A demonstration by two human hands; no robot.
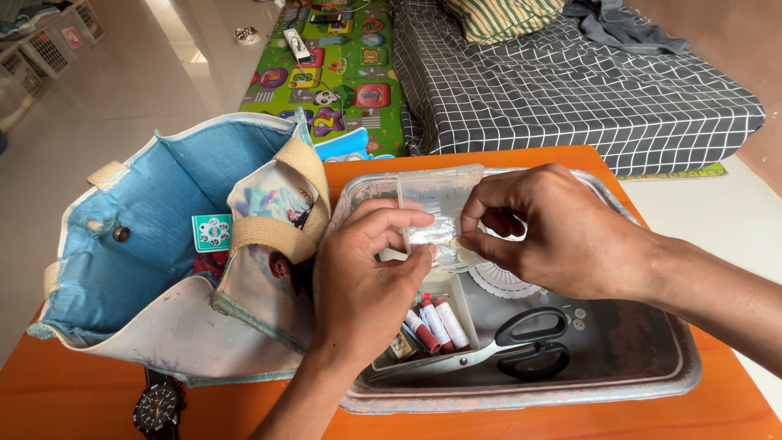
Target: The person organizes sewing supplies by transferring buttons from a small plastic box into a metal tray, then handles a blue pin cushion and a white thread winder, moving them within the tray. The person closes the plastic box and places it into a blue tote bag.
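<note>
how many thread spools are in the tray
3 show: thread spools lying side by side in a small clear box in the metal tray, just below the left hand and left of the scissors. The hand may hide more.

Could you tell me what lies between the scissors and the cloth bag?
In the head view, thread spools in a small white box lie between the scissors and the cloth bag, partly under the left hand.
</note>
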